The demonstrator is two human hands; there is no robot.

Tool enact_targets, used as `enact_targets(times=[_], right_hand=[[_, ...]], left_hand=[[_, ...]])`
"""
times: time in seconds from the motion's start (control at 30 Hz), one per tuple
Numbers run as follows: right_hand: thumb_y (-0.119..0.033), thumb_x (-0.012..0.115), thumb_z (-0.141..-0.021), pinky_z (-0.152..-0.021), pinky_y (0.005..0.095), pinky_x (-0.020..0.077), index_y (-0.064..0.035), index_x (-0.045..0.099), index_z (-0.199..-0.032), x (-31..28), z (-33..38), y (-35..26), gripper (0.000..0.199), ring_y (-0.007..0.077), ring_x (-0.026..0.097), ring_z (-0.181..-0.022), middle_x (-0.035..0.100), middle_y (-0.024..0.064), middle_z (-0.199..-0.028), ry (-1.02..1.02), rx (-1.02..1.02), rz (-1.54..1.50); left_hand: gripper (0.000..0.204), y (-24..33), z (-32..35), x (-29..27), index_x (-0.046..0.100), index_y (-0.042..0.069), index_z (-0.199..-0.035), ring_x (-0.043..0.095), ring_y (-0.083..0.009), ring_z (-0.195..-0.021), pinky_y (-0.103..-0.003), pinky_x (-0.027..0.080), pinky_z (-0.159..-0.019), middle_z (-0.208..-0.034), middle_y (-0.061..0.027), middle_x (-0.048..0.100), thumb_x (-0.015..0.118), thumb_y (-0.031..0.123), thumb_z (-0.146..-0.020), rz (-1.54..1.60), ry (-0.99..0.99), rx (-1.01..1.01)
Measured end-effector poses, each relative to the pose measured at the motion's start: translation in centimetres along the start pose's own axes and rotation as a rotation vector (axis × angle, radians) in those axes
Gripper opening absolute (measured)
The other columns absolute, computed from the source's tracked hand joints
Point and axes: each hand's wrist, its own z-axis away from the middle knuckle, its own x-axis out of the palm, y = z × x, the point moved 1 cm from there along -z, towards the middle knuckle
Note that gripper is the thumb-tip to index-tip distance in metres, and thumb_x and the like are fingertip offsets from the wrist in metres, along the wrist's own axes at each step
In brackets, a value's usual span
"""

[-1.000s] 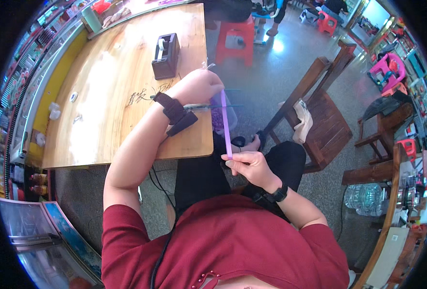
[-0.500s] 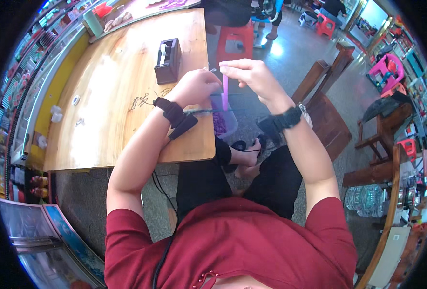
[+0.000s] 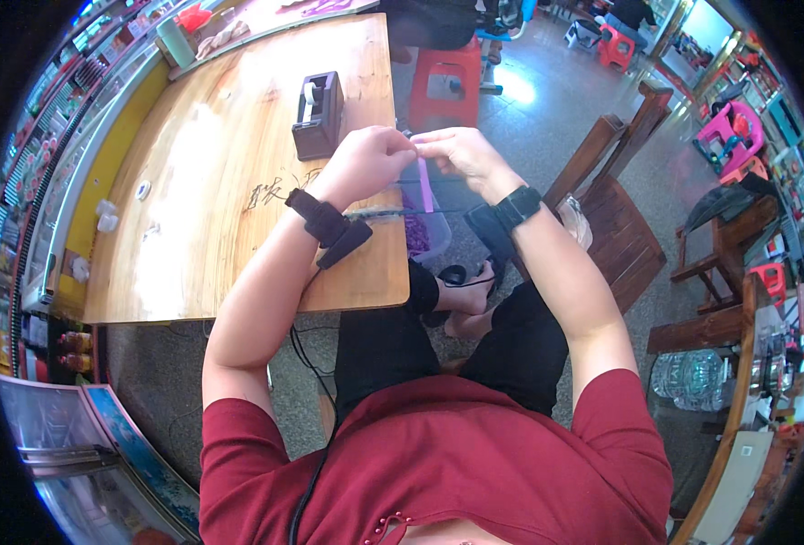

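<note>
Both my hands meet above the table's right edge, fingertips together. From between them hangs a narrow pinkish-purple strip (image 3: 425, 186), its top end hidden by fingers. My left hand (image 3: 365, 165) is closed, thumb and fingers pinched at the strip's top. My right hand (image 3: 463, 159) is pinched there from the other side, its fingers bent. Below the strip, a clear plastic tub (image 3: 438, 238) holds many small purple pieces (image 3: 416, 234), too small to make out. It sits beside the table edge, above my lap.
A dark tape dispenser (image 3: 316, 123) stands on the wooden table (image 3: 238, 245), with a white roll (image 3: 143, 189) farther left. Past the table is a red stool (image 3: 444, 86). At right stands a wooden chair (image 3: 615, 232). Dark cables hang below the table.
My right hand has moved left and slightly down, its raised, straighter fingers now bent against my left fingertips. The strip's top has come down between both hands.
</note>
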Motion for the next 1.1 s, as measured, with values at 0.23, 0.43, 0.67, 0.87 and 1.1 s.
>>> enact_targets(times=[0.23,0.43,0.67,0.87,1.1], right_hand=[[-0.015,0.067,-0.088,-0.058,0.0222,0.0416,-0.0077,0.075,-0.102,-0.9,-0.5,3.1,0.017,0.0052,0.050,-0.062,0.067,-0.0022,-0.082,-0.137,0.122,-0.133],[-0.011,0.063,-0.091,-0.065,0.0231,0.0457,-0.0011,0.069,-0.111,-3.3,3.1,7.2,0.023,0.0078,0.055,-0.070,0.066,-0.0020,-0.093,-0.428,-0.260,0.331],[-0.013,0.071,-0.087,-0.065,0.0227,0.0466,0.0024,0.073,-0.104,1.0,10.0,6.6,0.022,0.0080,0.058,-0.070,0.070,0.0040,-0.085,-0.038,-0.102,-0.026],[-0.010,0.070,-0.088,-0.062,0.0236,0.0483,0.0023,0.065,-0.106,1.1,9.0,7.4,0.022,0.0101,0.060,-0.067,0.070,0.0086,-0.086,0.028,-0.056,-0.263],[-0.012,0.070,-0.088,-0.059,0.0231,0.0486,0.0021,0.065,-0.106,2.4,9.4,6.3,0.023,0.0106,0.060,-0.064,0.069,0.0079,-0.082,0.018,0.014,-0.352]], left_hand=[[0.021,0.4,0.4,1.3,0.073,0.001,-0.094,0.067,-0.0310,-0.083,-0.038,0.052,-0.079,-0.087,-0.0175,0.069,0.066,0.018,-0.085,-0.088,-0.138,0.235],[0.022,0.2,0.1,2.2,0.073,0.001,-0.091,0.064,-0.0342,-0.091,-0.043,0.049,-0.087,-0.089,-0.0164,0.069,0.063,0.019,-0.084,-0.164,-0.188,0.324],[0.021,-0.3,-0.2,2.2,0.071,0.001,-0.089,0.062,-0.0338,-0.092,-0.042,0.047,-0.089,-0.090,-0.0149,0.069,0.060,0.018,-0.087,-0.339,-0.204,0.414],[0.022,0.1,-0.3,2.6,0.072,0.003,-0.086,0.063,-0.0315,-0.094,-0.041,0.046,-0.092,-0.091,-0.0130,0.070,0.057,0.018,-0.086,-0.352,-0.224,0.404],[0.022,0.0,-0.2,2.3,0.072,0.001,-0.089,0.063,-0.0328,-0.094,-0.042,0.047,-0.091,-0.092,-0.0162,0.069,0.060,0.019,-0.087,-0.317,-0.233,0.364]])
